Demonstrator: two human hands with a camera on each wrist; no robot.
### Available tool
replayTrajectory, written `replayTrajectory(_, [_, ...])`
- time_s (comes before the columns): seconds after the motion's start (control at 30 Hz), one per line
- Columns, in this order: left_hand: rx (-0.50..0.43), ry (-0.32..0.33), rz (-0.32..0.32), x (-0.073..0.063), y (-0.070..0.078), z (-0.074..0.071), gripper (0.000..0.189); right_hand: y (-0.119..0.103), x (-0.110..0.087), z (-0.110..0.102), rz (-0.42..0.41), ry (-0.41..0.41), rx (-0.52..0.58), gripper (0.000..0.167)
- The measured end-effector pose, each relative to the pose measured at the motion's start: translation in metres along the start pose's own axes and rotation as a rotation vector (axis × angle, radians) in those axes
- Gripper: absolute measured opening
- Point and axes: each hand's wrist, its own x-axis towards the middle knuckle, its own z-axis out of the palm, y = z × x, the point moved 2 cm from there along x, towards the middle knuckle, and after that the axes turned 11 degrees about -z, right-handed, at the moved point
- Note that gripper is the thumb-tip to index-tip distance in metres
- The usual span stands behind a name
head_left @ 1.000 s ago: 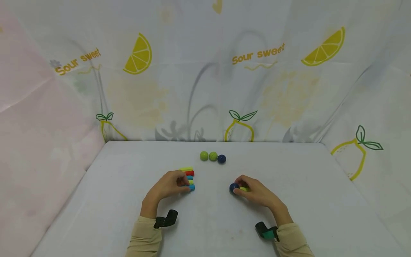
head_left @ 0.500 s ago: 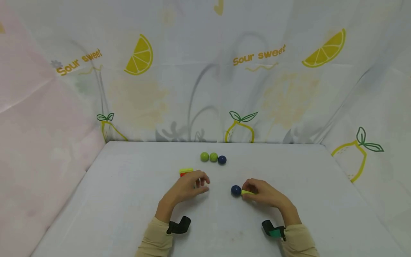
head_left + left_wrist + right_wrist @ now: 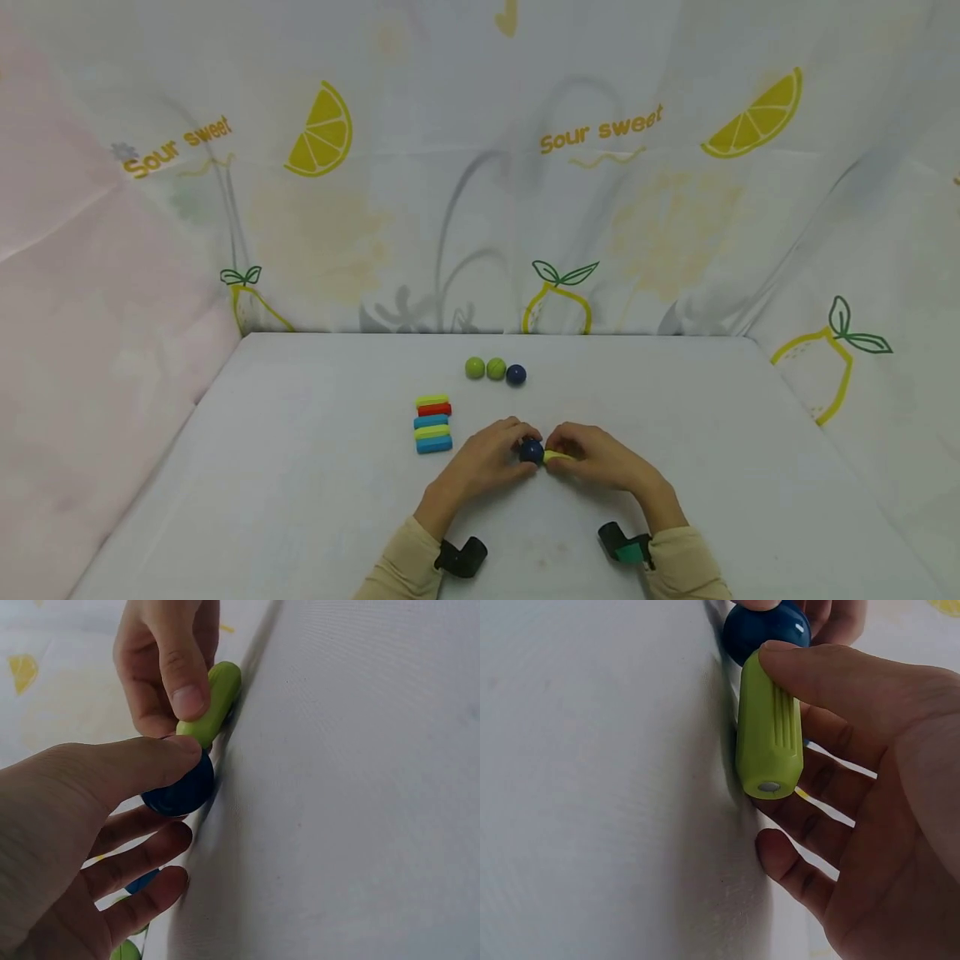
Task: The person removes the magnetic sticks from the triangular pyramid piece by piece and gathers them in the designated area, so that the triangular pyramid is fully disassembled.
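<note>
My left hand (image 3: 491, 458) grips a glossy dark blue ball (image 3: 184, 787) between thumb and fingers, just above the white table. Facing it, my right hand (image 3: 600, 457) pinches a yellow-green rod (image 3: 769, 735) with grooves along its side and a small metal disc in its end. The rod's far end meets the ball, as both wrist views show. In the right wrist view, the ball is partly hidden by the left thumb.
Left of the hands lies a column of short rods, with a blue rod (image 3: 433, 445) nearest and a red rod (image 3: 434, 410) farther back. Behind stand two green balls (image 3: 475, 367) and another dark blue ball (image 3: 516, 375). A printed cloth (image 3: 450, 208) hangs at the table's back edge.
My left hand has left the column of rods, moved right and taken hold of the blue ball. The right hand has kept the yellow-green rod and shifted slightly.
</note>
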Motion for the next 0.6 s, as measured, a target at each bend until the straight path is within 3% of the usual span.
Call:
replayTrajectory(0.33, [-0.050,0.093,-0.003,0.000,0.001,0.002,0.030,0.002,0.001,0.001,-0.007,-0.023,0.013,0.019])
replayTrajectory(0.47, [-0.079,0.221,-0.039,0.003,-0.002,-0.003,0.029,0.003,0.000,0.002,-0.015,-0.032,0.013,0.017])
replayTrajectory(0.6, [-0.121,0.370,-0.136,0.006,-0.012,-0.020,0.032,0.004,0.001,0.002,-0.004,-0.031,0.000,0.014])
